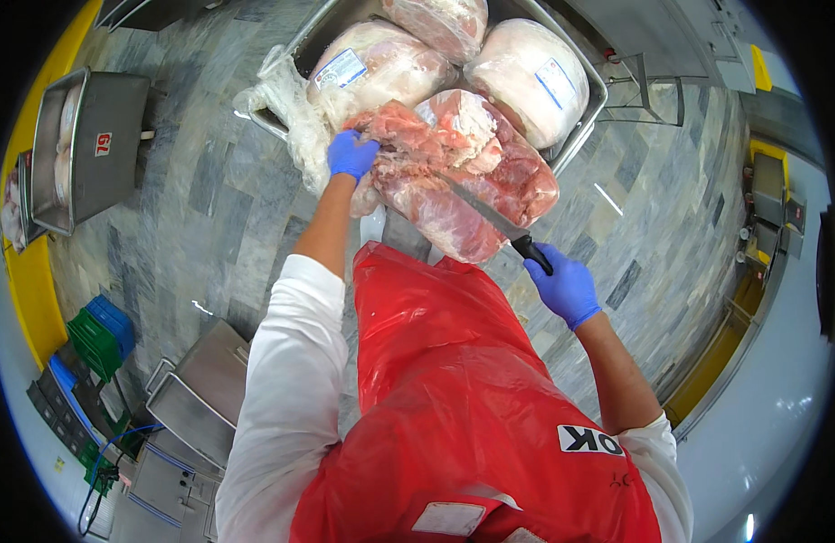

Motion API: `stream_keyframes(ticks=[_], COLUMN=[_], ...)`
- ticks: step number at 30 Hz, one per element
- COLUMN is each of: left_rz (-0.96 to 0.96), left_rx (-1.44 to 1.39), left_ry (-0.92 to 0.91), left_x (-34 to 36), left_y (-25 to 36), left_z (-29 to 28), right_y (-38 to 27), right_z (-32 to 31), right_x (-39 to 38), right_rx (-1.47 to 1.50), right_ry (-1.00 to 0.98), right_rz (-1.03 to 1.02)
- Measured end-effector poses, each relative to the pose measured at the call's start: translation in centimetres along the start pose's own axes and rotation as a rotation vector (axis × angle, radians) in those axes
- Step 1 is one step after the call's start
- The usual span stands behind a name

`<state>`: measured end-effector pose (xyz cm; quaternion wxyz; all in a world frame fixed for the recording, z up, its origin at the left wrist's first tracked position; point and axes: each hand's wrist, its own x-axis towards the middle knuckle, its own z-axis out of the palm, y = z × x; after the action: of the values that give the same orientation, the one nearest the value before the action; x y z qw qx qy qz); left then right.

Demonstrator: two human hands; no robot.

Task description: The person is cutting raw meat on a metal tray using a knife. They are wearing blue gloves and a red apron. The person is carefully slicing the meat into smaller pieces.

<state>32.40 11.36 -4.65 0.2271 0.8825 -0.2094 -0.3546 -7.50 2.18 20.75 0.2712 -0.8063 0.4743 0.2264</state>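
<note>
A large slab of raw meat (526,185), pink with a patch of white fat, lies across the near edge of the metal bin (591,113). My left hand (352,156), in a blue glove, is closed on the torn-looking left edge of the meat. By its black handle, my right hand (567,288) grips a knife (492,214). The blade lies over the meat, pointing up and left, and its tip is close to the middle of the slab. How deep the tip goes I cannot tell. Crumpled clear plastic wrap (300,122) hangs over the bin's left rim beside my left hand.
Several plastic-wrapped meat pieces (381,59) with labels fill the bin behind the slab. Another metal bin (105,149) stands at the left. Green and blue crates (96,339) and a steel cart (205,389) are at lower left. A metal frame (648,95) stands right of the bin.
</note>
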Motion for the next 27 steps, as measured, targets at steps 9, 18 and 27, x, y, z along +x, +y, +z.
stream_keyframes(ticks=[9,18,27], left_rz=[0.189,0.528,0.525], left_rx=[-0.111,-0.013,-0.062], left_ry=[0.176,-0.041,0.046], left_x=[-5.0,-3.9,-6.6], left_y=[-2.4,-2.2,-0.6], left_z=[-0.2,-2.4,-2.1], right_y=[2.1,-0.8,-7.0], right_z=[1.5,-0.7,-5.0], right_x=[-0.1,-0.1,2.7], right_rx=[-0.015,0.013,-0.192], right_ry=[0.081,0.114,0.054], right_rz=[-0.062,-0.196,-0.27])
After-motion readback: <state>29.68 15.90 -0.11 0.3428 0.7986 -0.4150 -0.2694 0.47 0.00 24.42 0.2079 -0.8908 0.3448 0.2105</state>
